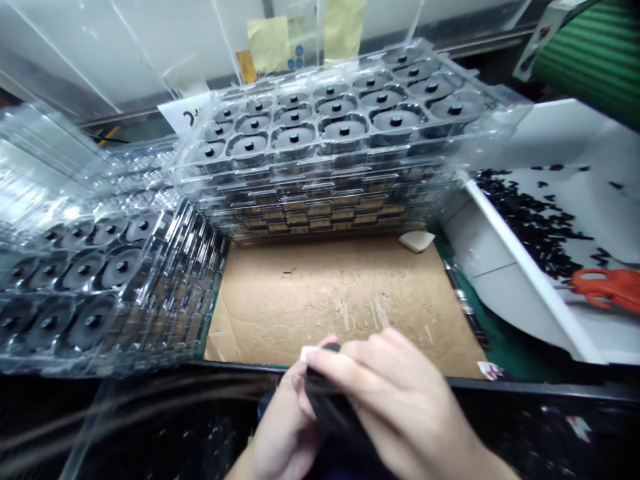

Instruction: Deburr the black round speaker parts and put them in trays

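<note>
Pinching a black piece (pixel 323 393) between thumb and fingers, the right hand (pixel 405 393) meets the left hand (pixel 285 423) at the desk's (pixel 525 360) near edge; the left curls against it, its exact grip hidden. Stacked clear trays (pixel 320 160) line the cardboard's (pixel 320 287) far and left edges, a white bin (pixel 493 273) its right.

1. Room for a hand is left over the brown cardboard (pixel 320 287), with just a small paper scrap (pixel 417 241) set at its far right corner.
2. The back is blocked by a tall stack of clear trays (pixel 345 177).
3. The left is blocked by another tray stack (pixel 165 300).
4. The right is blocked by a white bin's (pixel 485 267) wall, but the bin can be entered from above, near the orange handle (pixel 607 287).
</note>
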### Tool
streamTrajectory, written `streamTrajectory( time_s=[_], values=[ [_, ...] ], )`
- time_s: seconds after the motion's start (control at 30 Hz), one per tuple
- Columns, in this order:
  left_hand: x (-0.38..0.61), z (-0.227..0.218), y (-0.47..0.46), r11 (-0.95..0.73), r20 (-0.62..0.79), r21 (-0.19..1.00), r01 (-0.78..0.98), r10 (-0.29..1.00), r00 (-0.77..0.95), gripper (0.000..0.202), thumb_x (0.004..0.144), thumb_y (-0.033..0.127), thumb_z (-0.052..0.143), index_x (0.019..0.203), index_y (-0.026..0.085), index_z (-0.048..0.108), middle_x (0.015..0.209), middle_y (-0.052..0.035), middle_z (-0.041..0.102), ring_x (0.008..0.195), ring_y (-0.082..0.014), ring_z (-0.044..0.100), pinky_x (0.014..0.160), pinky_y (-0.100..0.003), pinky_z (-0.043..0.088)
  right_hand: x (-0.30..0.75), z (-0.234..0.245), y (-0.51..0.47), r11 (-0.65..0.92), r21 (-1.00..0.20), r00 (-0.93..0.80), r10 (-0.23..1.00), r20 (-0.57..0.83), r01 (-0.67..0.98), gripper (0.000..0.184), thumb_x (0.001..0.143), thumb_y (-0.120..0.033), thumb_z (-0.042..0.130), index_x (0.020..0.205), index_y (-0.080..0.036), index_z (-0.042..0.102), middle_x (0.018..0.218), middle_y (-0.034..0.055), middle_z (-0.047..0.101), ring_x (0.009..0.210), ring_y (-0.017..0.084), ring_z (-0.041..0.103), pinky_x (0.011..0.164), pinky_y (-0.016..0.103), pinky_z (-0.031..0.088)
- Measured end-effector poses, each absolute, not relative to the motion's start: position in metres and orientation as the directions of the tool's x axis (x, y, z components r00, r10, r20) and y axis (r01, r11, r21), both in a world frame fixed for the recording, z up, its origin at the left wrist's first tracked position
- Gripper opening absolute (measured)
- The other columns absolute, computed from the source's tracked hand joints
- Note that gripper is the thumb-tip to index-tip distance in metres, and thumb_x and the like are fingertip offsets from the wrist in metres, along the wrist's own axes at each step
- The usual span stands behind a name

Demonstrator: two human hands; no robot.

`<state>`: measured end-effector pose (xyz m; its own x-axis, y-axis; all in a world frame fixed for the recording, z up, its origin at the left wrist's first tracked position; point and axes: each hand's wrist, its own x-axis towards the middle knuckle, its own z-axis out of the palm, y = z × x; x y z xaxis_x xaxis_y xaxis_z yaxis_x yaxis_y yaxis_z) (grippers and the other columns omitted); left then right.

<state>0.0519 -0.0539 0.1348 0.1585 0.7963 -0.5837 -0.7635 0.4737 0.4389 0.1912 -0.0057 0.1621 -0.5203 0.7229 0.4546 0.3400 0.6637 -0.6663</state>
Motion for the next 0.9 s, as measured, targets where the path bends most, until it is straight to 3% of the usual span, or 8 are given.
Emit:
streamTrajectory(
  time_s=[0.1,0.23,0.33,0.5,0.63,0.7,0.8,0.9],
  values=[
    [0.049,0.123,-0.061,0.462,-0.614,0.466,-0.755,0.783,0.100,0.052,0.054,0.034,0.082,0.104,0.028,0.069,0.101,0.0012,0.072,0.098,-0.0165,0.061,0.091,-0.024,0.041,0.188,0.149,-0.008,0.578,-0.699,-0.452,0.802,0.391,0.421,0.029,0.090,-0.034,0.047,0.110,-0.023,0.067,0.085,0.0058,0.071,0.072,0.016,0.064,0.062,0.026,0.051],
    [0.047,0.117,-0.064,0.470,-0.571,0.509,-0.721,0.811,0.126,0.062,0.050,0.044,0.081,0.107,0.023,0.068,0.104,-0.0036,0.070,0.106,-0.0248,0.058,0.100,-0.033,0.037,0.208,0.134,-0.014,0.453,-0.756,-0.348,0.884,0.312,0.473,0.033,0.087,-0.045,0.049,0.102,-0.024,0.071,0.078,0.0059,0.071,0.072,0.018,0.066,0.062,0.026,0.053],
    [0.043,0.124,-0.059,0.392,-0.503,0.573,-0.720,0.862,0.069,0.065,0.045,0.042,0.084,0.106,0.026,0.068,0.105,-0.0028,0.072,0.102,-0.0222,0.062,0.095,-0.030,0.041,0.220,0.132,-0.019,0.322,-0.817,-0.259,0.941,0.219,0.478,0.034,0.085,-0.048,0.050,0.095,-0.024,0.072,0.075,0.0056,0.071,0.072,0.019,0.067,0.061,0.026,0.055],
    [0.035,0.135,-0.052,0.360,-0.417,0.481,-0.799,0.896,0.152,0.055,0.054,0.033,0.082,0.106,0.029,0.067,0.113,-0.0007,0.070,0.099,-0.0218,0.066,0.089,-0.030,0.047,0.225,0.116,-0.021,0.037,-0.924,-0.193,0.980,-0.041,0.381,0.023,0.082,-0.043,0.056,0.086,-0.027,0.072,0.083,0.0017,0.073,0.075,0.018,0.068,0.064,0.023,0.055],
    [0.037,0.126,-0.052,0.359,-0.327,0.446,-0.820,0.918,0.224,0.051,0.061,0.031,0.079,0.110,0.029,0.064,0.113,0.0003,0.070,0.101,-0.0200,0.065,0.090,-0.027,0.047,0.230,0.101,-0.018,-0.121,-0.894,-0.123,0.974,-0.190,0.431,0.023,0.083,-0.041,0.055,0.091,-0.027,0.071,0.095,0.0005,0.072,0.086,0.019,0.067,0.071,0.024,0.054],
    [0.039,0.121,-0.053,0.364,-0.284,0.434,-0.824,0.923,0.259,0.051,0.063,0.031,0.077,0.112,0.029,0.063,0.116,-0.0003,0.068,0.103,-0.0209,0.064,0.090,-0.027,0.047,0.233,0.107,-0.015,-0.061,-0.879,-0.086,0.990,-0.115,0.473,0.022,0.086,-0.039,0.052,0.094,-0.028,0.069,0.098,-0.0004,0.071,0.090,0.019,0.066,0.070,0.023,0.054],
    [0.043,0.121,-0.054,0.394,-0.273,0.413,-0.821,0.914,0.302,0.053,0.063,0.033,0.077,0.113,0.029,0.062,0.115,-0.0007,0.069,0.102,-0.0213,0.064,0.090,-0.027,0.047,0.229,0.133,-0.009,0.240,-0.833,-0.120,0.971,0.208,0.498,0.020,0.089,-0.030,0.050,0.103,-0.031,0.064,0.098,-0.0017,0.070,0.083,0.015,0.066,0.064,0.021,0.051],
    [0.046,0.122,-0.054,0.483,-0.412,0.405,-0.777,0.854,0.317,0.052,0.059,0.034,0.080,0.109,0.027,0.065,0.103,-0.0018,0.072,0.096,-0.0207,0.065,0.089,-0.029,0.046,0.213,0.159,0.001,0.641,-0.665,-0.386,0.766,0.515,0.384,0.024,0.092,-0.024,0.045,0.110,-0.027,0.061,0.081,0.0013,0.068,0.068,0.014,0.061,0.059,0.026,0.046]
  ],
)
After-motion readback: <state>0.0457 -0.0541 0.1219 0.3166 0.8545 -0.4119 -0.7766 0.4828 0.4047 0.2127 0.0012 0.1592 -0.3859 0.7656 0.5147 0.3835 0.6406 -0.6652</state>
